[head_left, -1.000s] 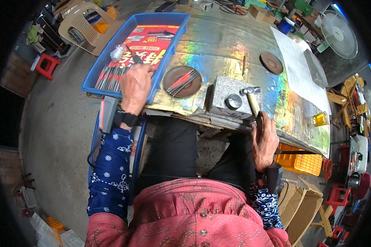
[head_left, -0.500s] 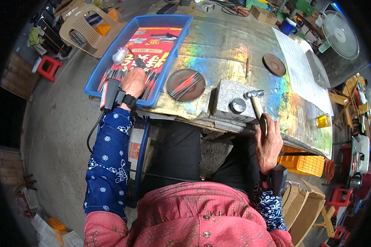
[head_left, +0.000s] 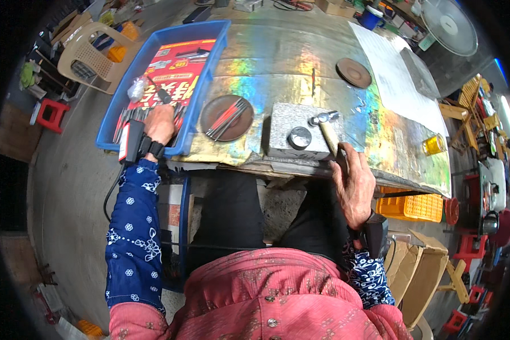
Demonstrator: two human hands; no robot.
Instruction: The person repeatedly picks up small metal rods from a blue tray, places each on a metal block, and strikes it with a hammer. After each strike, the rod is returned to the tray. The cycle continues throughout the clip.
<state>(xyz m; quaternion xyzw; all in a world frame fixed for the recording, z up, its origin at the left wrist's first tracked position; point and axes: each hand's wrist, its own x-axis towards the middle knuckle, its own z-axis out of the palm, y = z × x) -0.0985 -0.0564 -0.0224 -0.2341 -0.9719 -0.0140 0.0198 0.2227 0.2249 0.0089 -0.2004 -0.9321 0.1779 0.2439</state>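
My left hand (head_left: 160, 123) is inside the blue plastic tray (head_left: 205, 79), among thin red and black sticks (head_left: 126, 120). Its fingers curl down out of sight, closed, and whatever they hold cannot be made out. My right hand (head_left: 354, 184) grips the end of a hammer (head_left: 330, 135) between thumb and fingers. The hammer's metal head rests on a grey stone block (head_left: 284, 116), beside a small round dark piece (head_left: 299, 137) with a shiny top. Between tray and block, a round brown dish (head_left: 245, 127) bears several more red and black sticks.
Another brown dish (head_left: 354, 73) sits farther back, near white paper sheets (head_left: 379, 68) at the right. A yellow cup (head_left: 433, 145) stands near the table's right edge. A fan (head_left: 449, 25) is at the far right, a beige chair (head_left: 93, 59) at the far left, and a yellow crate (head_left: 411, 206) below the table.
The whole view has swung, so the table sits farther left in it. My left hand stays among the sticks in the tray, and my right hand stays on the hammer handle.
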